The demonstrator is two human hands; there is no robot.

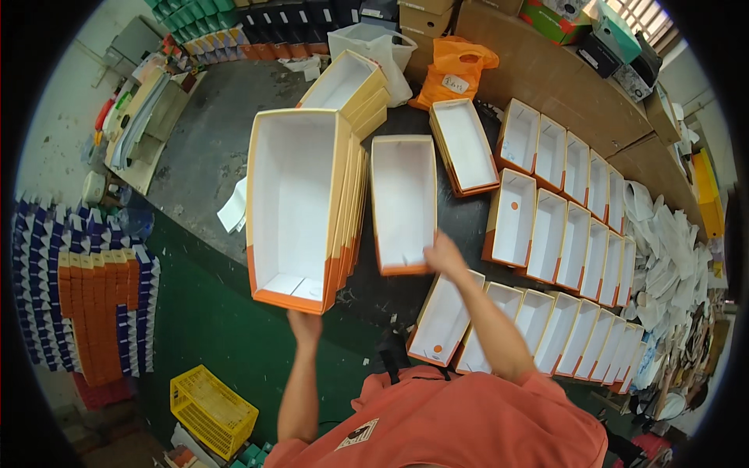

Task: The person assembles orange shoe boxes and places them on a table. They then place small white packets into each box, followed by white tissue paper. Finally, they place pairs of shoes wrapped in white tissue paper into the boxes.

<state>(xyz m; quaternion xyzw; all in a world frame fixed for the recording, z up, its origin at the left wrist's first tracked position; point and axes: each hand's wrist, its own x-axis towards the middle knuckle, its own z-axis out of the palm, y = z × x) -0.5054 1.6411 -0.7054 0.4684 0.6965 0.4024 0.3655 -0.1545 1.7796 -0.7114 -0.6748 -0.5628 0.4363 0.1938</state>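
Holds a tall stack of nested boxes (292, 203), white inside and orange along the lower walls, tilted up at the left of the dark worktable (462, 214) with its open mouth facing the camera. Grips it from below with the left hand (304, 324), at the near orange end; fingers hidden behind the cardboard, so cannot tell whether spread or curled. Lies just to the right of it, on the table and close beside the stack, a single box (403, 203) of the same kind, open side up. Meets that box at its near short wall with the right hand (443, 253), fingers seemingly closed over the rim, though blurred.

Looks like the step of taking boxes one at a time off the stack and laying them out. Calls next, by this judgement, for a firm pinch on the single box's rim, room made for it among the others, and a steady left grip to keep the stack from fanning apart.

Further right, stand on edge two curved rows of open boxes (581, 226), leaning one on another, with a third row (546, 320) nearer the body. Beyond, toward the far edge, sit a second stack (347, 86), one more box lying flat (464, 144), an orange bag (456, 70) and a white bag (374, 47). At the far right, spreads a heap of white paper (663, 257). Down left, on the green floor (211, 312), rest a yellow crate (212, 409) and ranks of folded cartons (86, 296).
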